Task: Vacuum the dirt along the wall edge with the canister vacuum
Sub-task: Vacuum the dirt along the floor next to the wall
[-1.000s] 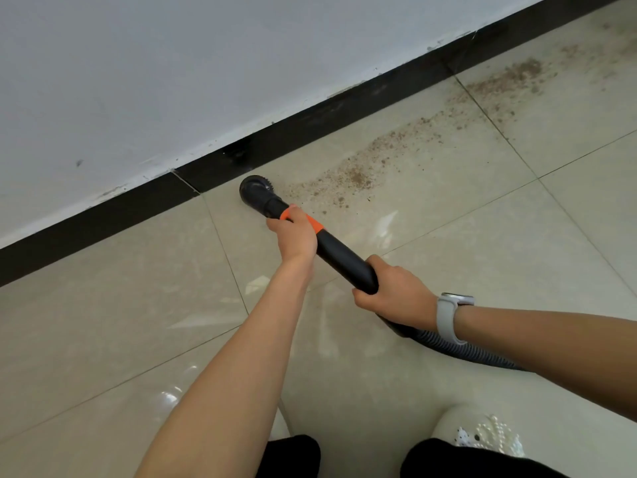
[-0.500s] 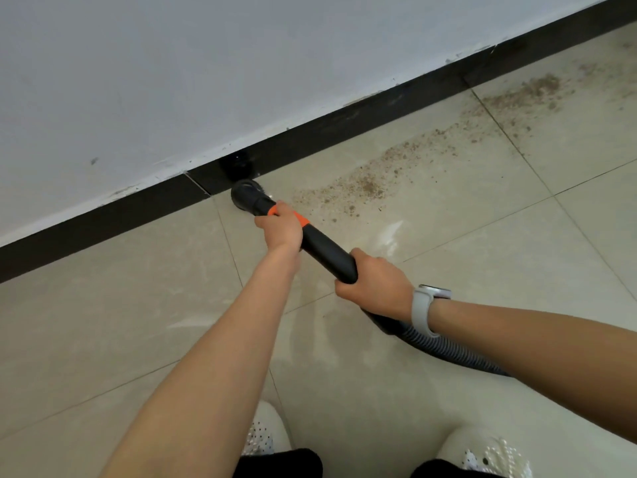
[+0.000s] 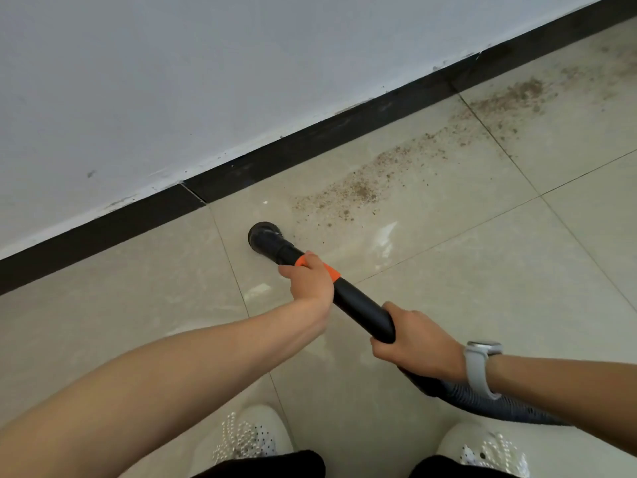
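Ahead of left hand (image 3: pixel 310 282), nozzle (image 3: pixel 264 236) beside dirt (image 3: pixel 358 193).

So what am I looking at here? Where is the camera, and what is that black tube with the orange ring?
There is no machine here: a person wears a camera on the head, looking down at their own arms and shoes. The black tube is a vacuum wand. The left hand grips it at the orange ring; the right hand, with a watch on its wrist, grips it further back, where the ribbed hose begins. The round nozzle sits on the tiled floor, short of the black skirting. Brown dirt lies along the wall to the right.
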